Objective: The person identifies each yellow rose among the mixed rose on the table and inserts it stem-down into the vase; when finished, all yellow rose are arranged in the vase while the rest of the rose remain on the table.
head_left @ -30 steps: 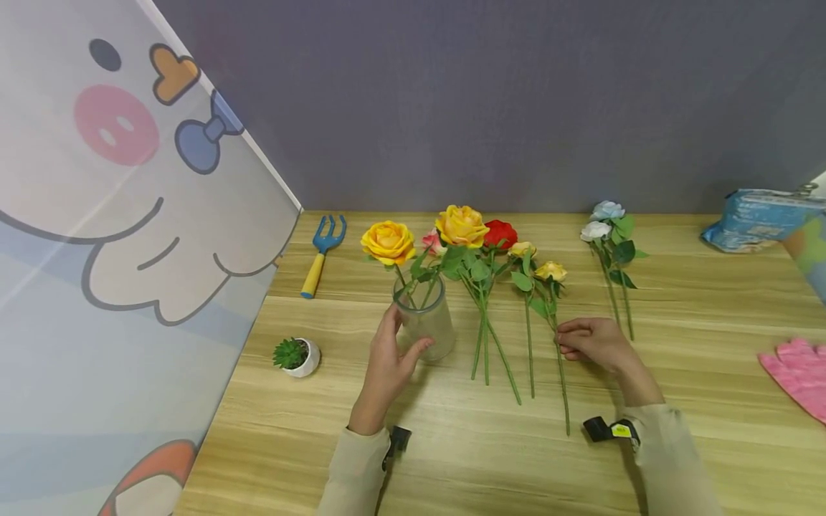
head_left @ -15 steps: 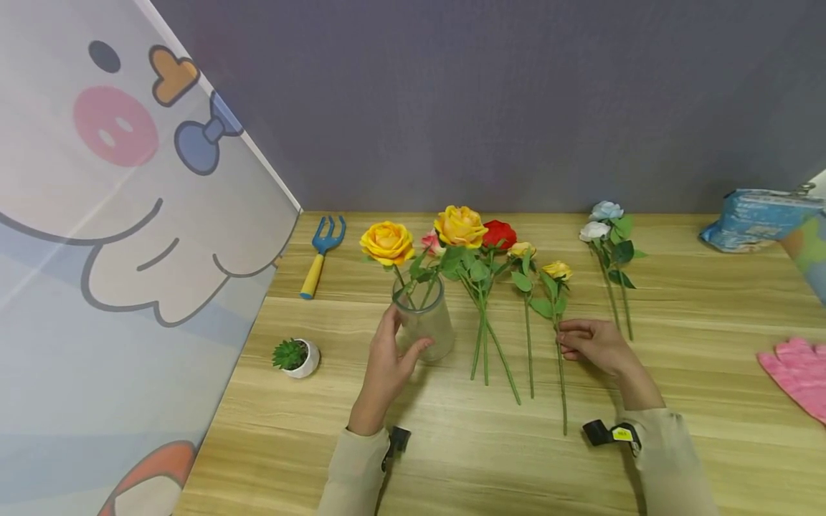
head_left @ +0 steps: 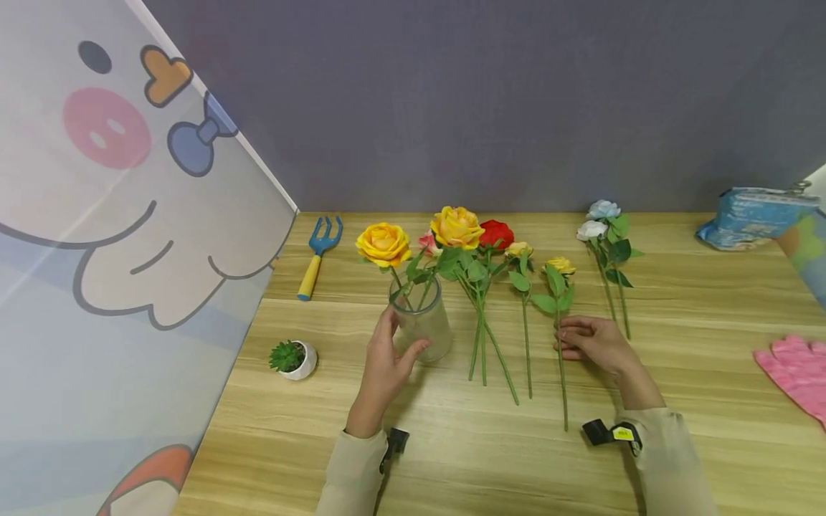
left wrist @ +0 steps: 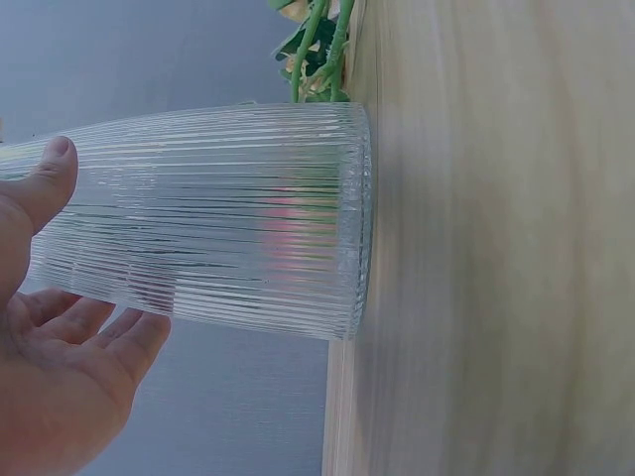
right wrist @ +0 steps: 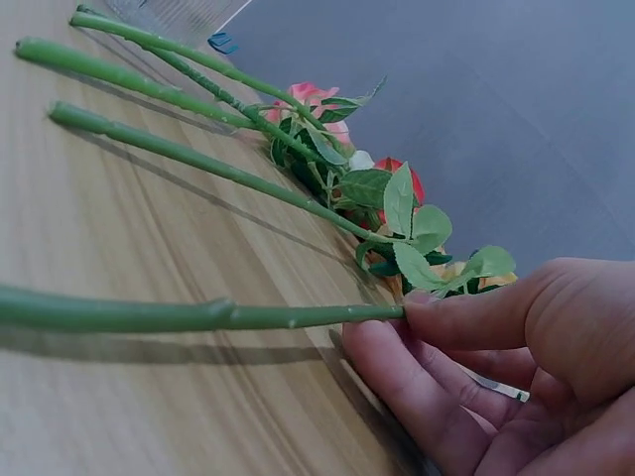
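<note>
I see both of my arms in pale beige long sleeves (head_left: 351, 473) that end at the wrists. A small black camera unit (head_left: 395, 441) is strapped under the left wrist, and the right wrist's black unit (head_left: 606, 432) carries a yellow label; both hands are bare.

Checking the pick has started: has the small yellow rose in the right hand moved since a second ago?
Yes. The small yellow rose has swung right, away from the neighbouring yellow bud, toward the white rose.
</note>
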Motion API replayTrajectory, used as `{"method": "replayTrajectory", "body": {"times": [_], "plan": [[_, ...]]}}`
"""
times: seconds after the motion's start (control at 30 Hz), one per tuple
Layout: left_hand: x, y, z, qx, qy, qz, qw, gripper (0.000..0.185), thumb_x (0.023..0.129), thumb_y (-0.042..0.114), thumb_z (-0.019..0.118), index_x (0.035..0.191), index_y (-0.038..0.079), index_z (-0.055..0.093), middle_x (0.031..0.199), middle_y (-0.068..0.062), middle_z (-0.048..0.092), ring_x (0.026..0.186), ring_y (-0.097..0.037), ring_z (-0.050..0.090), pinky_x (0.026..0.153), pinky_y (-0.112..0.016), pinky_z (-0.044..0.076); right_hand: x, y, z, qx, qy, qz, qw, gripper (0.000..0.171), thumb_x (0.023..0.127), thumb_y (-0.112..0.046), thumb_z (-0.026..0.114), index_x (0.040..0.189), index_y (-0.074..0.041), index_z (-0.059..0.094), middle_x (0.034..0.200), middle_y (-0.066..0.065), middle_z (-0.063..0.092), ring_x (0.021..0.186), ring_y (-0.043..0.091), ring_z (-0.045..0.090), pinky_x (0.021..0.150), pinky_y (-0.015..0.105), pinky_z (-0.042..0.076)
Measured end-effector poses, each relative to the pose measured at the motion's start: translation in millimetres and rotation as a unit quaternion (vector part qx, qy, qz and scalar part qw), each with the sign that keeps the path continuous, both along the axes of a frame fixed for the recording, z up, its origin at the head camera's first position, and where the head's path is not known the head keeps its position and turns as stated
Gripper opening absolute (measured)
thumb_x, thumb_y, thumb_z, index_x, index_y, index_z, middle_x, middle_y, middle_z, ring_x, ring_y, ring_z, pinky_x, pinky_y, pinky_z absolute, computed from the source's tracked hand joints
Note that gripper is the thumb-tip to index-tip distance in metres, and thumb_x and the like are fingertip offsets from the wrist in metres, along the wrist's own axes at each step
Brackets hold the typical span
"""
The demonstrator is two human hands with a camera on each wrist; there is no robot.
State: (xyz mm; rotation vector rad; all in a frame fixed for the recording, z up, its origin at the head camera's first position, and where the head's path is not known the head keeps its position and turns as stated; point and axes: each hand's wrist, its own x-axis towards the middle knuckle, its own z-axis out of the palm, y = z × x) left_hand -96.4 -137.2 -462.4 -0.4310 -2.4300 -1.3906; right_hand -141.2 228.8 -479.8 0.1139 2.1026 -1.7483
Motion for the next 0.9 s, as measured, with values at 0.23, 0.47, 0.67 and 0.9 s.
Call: {"method": "replayTrajectory", "body": {"times": [0.23, 0.47, 0.67, 0.9], "plan": [[-0.5, 0.0, -0.3, -0.005, 0.009, -0.002, 1.0, 0.083, 0.087, 0.003, 0.081, 0.151, -0.013, 0.031, 0.152, -0.032, 0.043, 0.14, -0.047, 0.046, 0.117, -0.055, 0.04, 0.3, 1.4, -1.7, -0.048, 0.022, -0.013, 0.999, 0.043, 0.101, 0.013, 0.053, 0.134, 0.033, 0.035, 0.095, -0.007, 0.076, 0.078, 0.005, 0.073, 0.07, 0.026, 0.065], [0.4, -0.3, 0.1, -0.002, 0.007, -0.002, 1.0, 0.083, 0.087, 0.003, 0.081, 0.151, -0.013, 0.031, 0.152, -0.032, 0.043, 0.14, -0.047, 0.047, 0.117, -0.055, 0.04, -0.5, 3.2, -1.4, -0.106, 0.022, -0.034, 0.994, 0.029, 0.102, 0.011, 0.055, 0.126, 0.026, 0.048, 0.091, -0.01, 0.076, 0.078, 0.009, 0.074, 0.07, 0.026, 0.065], [0.3, -0.2, 0.3, -0.001, 0.008, -0.001, 1.0, 0.083, 0.087, 0.003, 0.081, 0.151, -0.013, 0.031, 0.152, -0.032, 0.043, 0.14, -0.047, 0.047, 0.116, -0.055, 0.041, -0.4, 4.0, -1.0, -0.15, 0.023, -0.047, 0.987, 0.017, 0.102, 0.008, 0.056, 0.119, 0.011, 0.06, 0.093, -0.006, 0.077, 0.08, 0.01, 0.075, 0.071, 0.025, 0.065], [0.2, -0.4, 0.4, -0.008, 0.007, -0.001, 0.9999, 0.082, 0.087, 0.005, 0.081, 0.151, -0.013, 0.031, 0.148, -0.032, 0.046, 0.138, -0.047, 0.048, 0.116, -0.055, 0.042, 1.4, 3.2, 1.1, -0.201, 0.031, -0.083, 0.976, 0.022, 0.102, 0.009, 0.056, 0.102, -0.008, 0.07, 0.093, -0.002, 0.078, 0.08, 0.011, 0.075, 0.072, 0.024, 0.064]]}}
